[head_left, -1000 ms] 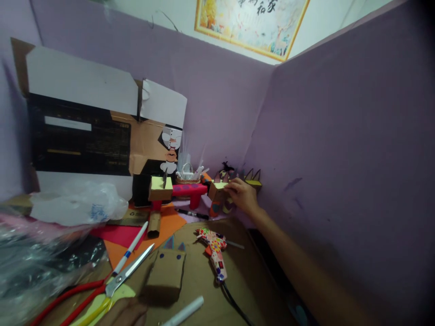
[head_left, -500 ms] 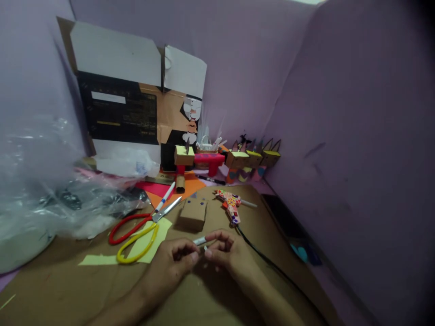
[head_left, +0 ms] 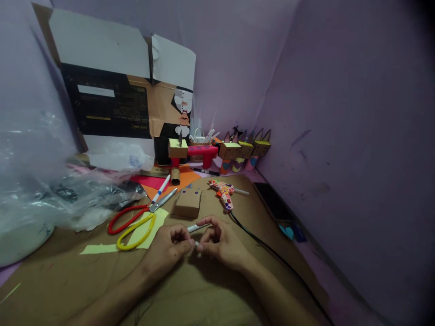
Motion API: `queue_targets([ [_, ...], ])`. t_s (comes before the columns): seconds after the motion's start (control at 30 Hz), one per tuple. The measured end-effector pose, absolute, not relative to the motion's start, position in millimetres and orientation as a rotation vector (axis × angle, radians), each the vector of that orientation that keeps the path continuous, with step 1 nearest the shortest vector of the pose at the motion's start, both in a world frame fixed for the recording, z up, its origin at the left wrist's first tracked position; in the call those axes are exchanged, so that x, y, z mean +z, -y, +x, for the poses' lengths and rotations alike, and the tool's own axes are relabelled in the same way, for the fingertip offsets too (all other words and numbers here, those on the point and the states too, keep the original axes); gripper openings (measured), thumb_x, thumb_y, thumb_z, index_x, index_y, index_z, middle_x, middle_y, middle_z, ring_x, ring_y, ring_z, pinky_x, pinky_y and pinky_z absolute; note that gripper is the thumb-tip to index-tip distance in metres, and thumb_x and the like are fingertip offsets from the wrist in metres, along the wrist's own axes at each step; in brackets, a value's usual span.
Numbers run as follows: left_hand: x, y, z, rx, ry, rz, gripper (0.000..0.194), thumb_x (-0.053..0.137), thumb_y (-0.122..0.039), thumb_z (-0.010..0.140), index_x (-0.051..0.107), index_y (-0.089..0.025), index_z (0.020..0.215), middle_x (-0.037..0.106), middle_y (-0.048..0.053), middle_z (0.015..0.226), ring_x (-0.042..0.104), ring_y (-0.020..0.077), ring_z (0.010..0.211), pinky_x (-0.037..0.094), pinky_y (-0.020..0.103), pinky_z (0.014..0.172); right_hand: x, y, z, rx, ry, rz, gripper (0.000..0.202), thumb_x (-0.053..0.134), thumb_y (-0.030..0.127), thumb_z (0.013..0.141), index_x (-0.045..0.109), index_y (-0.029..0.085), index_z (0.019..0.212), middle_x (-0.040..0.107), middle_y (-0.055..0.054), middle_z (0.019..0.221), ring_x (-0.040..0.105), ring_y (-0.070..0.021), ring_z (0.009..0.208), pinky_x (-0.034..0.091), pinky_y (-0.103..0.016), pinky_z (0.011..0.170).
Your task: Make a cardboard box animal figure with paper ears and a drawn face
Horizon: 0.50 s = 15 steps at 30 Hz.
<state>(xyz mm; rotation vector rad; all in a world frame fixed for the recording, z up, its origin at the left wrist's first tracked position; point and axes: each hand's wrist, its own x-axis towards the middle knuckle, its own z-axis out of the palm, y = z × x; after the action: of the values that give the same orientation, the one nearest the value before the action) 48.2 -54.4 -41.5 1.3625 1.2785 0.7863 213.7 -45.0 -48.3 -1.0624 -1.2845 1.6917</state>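
Note:
My left hand (head_left: 171, 249) and my right hand (head_left: 219, 244) meet low in the middle of the view, over the cardboard sheet. Between their fingertips is a small whitish piece (head_left: 196, 243), too small to make out; both hands are closed in a pinch at it. A white marker (head_left: 194, 227) lies just beyond the fingers, partly covered by my right hand. Past it sits a small cardboard box (head_left: 188, 209) with two blue dots on top. Scissors (head_left: 136, 226) with red and yellow handles lie left of my hands, over yellow-green paper (head_left: 161, 218).
A patterned glue gun (head_left: 225, 194) lies right of the small box, its black cord (head_left: 261, 249) running toward the front right. Clear plastic bags (head_left: 44, 181) fill the left. Behind stand an unfolded carton (head_left: 108, 104) and several cardboard animal figures (head_left: 229, 151). A phone (head_left: 272, 199) lies at right.
The camera view has shifted, so the surroundings sit further up and left. My two hands' fingertips have come closer together around the small piece.

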Motion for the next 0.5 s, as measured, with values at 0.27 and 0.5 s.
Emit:
queue_targets([
  [0.27, -25, 58, 53, 0.712, -1.234, 1.451, 0.014, 0.061, -0.029, 0.059, 0.063, -0.016, 0.055, 0.057, -0.002, 0.052, 0.045, 0.0115, 0.054, 0.032, 0.022, 0.051, -47, 47, 212, 1.664, 1.332, -1.030, 0.048, 0.080, 0.021, 0.054, 0.056, 0.016, 0.096, 0.061, 0.008, 0.050, 0.051, -0.0078, 0.043, 0.037, -0.018, 0.046],
  [0.5, -31, 55, 53, 0.819, -1.302, 1.430, 0.017, 0.058, -0.033, 0.061, 0.057, -0.016, 0.058, 0.051, -0.004, 0.051, 0.041, 0.0105, 0.049, 0.031, 0.022, 0.048, -50, 46, 212, 1.589, 1.303, -1.052, 0.032, 0.081, 0.031, 0.054, 0.066, 0.014, 0.076, 0.060, 0.005, 0.051, 0.047, -0.0056, 0.040, 0.035, -0.018, 0.043],
])
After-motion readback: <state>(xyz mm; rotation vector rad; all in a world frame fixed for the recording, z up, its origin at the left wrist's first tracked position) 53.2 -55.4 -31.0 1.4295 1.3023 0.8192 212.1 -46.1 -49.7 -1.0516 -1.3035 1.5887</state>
